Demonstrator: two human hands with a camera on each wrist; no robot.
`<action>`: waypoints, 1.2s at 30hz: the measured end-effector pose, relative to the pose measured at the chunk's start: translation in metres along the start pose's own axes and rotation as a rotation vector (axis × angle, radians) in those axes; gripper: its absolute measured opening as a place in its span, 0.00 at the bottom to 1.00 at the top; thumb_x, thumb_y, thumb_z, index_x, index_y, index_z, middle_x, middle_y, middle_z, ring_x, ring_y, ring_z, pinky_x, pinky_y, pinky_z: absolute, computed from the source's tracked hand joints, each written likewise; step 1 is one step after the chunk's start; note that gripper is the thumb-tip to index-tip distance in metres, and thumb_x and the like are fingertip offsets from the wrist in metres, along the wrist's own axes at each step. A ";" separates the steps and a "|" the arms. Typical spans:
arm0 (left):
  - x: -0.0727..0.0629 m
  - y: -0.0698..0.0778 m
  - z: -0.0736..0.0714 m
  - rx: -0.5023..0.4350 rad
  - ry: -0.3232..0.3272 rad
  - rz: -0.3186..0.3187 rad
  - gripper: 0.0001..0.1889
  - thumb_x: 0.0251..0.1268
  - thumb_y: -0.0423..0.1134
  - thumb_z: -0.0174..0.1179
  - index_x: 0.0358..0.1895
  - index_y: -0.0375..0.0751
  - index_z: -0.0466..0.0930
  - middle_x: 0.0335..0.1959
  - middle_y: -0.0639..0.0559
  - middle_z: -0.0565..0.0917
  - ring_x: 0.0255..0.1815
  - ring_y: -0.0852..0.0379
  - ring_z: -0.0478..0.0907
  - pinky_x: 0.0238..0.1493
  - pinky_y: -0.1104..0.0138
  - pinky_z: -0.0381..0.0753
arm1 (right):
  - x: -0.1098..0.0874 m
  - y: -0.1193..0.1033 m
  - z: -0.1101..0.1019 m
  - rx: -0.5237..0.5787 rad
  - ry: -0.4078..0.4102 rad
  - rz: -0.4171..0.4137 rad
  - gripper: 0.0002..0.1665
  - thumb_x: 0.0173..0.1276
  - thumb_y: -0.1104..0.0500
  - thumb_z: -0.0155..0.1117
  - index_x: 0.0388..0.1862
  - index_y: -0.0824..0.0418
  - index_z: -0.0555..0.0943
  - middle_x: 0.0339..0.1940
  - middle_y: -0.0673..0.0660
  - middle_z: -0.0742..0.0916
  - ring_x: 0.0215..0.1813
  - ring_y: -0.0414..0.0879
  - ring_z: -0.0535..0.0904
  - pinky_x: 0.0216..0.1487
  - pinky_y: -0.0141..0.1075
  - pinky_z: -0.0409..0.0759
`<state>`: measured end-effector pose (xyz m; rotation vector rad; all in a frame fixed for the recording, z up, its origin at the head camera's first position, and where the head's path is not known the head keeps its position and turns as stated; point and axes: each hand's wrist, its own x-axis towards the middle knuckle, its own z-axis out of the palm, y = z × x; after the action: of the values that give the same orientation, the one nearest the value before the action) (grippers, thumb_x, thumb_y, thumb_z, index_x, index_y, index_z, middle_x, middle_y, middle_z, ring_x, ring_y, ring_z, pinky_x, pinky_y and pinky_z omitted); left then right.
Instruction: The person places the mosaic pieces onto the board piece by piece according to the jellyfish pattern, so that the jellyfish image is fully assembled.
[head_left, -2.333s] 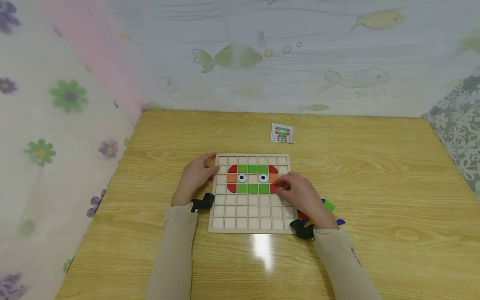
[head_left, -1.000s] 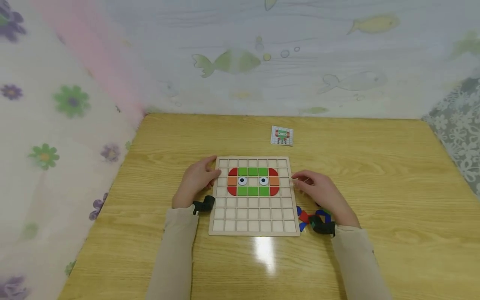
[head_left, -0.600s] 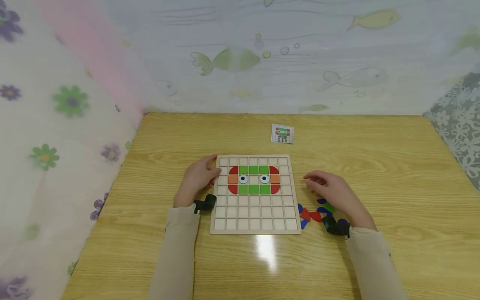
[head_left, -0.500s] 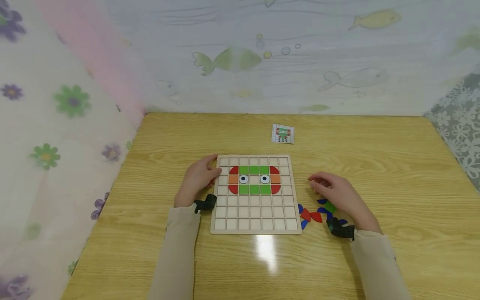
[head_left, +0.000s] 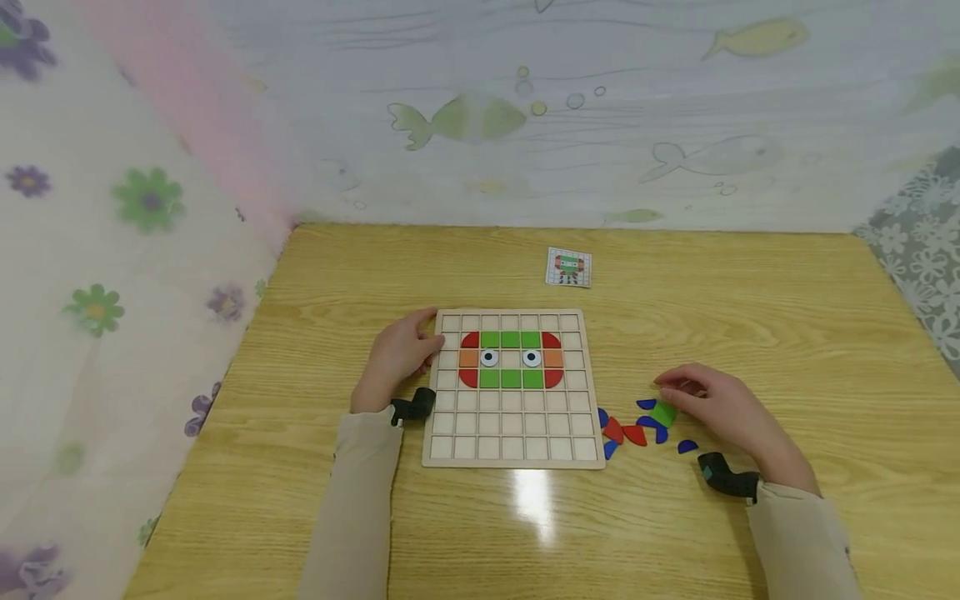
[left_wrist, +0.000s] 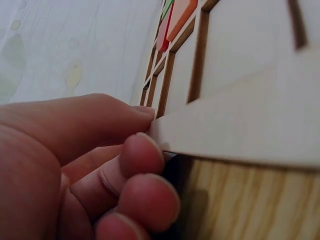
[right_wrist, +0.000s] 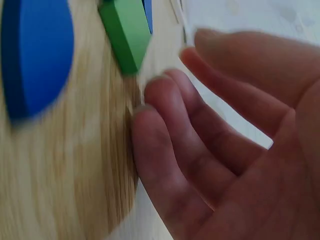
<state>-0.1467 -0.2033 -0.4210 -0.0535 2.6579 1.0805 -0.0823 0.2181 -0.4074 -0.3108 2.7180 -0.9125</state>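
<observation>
A wooden grid board lies on the table, with red, orange and green tiles and two eye discs set in its cells. My left hand holds the board's left edge; in the left wrist view the thumb rests at the edge with curled fingertips beside it. My right hand hovers right of the board, fingers loosely bent and nothing in them. Just by its fingertips lies a green square tile. Around that are blue half-round pieces and red quarter-round pieces.
A small printed card showing a coloured grid figure lies behind the board. The wooden table runs back to a wall with drawn fish. Another patterned wall stands at the left.
My right hand has left the board's red lower-right tile and moved right and towards me to the loose pieces, which are now more uncovered. My left hand keeps its place on the board.
</observation>
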 end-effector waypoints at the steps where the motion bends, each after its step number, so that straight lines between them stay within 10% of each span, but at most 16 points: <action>1: 0.000 0.001 0.000 0.002 0.002 0.002 0.29 0.62 0.44 0.52 0.67 0.52 0.57 0.17 0.51 0.77 0.15 0.55 0.73 0.18 0.65 0.71 | -0.001 0.002 -0.002 -0.002 -0.007 -0.006 0.21 0.63 0.44 0.54 0.47 0.56 0.78 0.40 0.52 0.81 0.39 0.46 0.74 0.42 0.40 0.71; 14: 0.000 0.000 0.001 0.007 0.031 -0.012 0.29 0.61 0.44 0.53 0.66 0.51 0.58 0.16 0.51 0.77 0.14 0.55 0.73 0.17 0.66 0.71 | -0.003 0.009 0.001 -0.018 -0.123 -0.121 0.21 0.56 0.52 0.65 0.49 0.55 0.78 0.34 0.50 0.74 0.34 0.42 0.67 0.32 0.31 0.70; 36: 0.001 0.000 0.002 0.017 0.033 -0.003 0.29 0.61 0.45 0.53 0.67 0.53 0.58 0.15 0.52 0.78 0.15 0.55 0.75 0.18 0.64 0.70 | -0.006 0.011 0.002 -0.085 -0.049 -0.086 0.18 0.57 0.56 0.64 0.47 0.58 0.78 0.33 0.49 0.76 0.33 0.42 0.69 0.33 0.31 0.70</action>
<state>-0.1469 -0.2017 -0.4230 -0.0722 2.6949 1.0644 -0.0776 0.2270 -0.4142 -0.4644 2.7208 -0.8017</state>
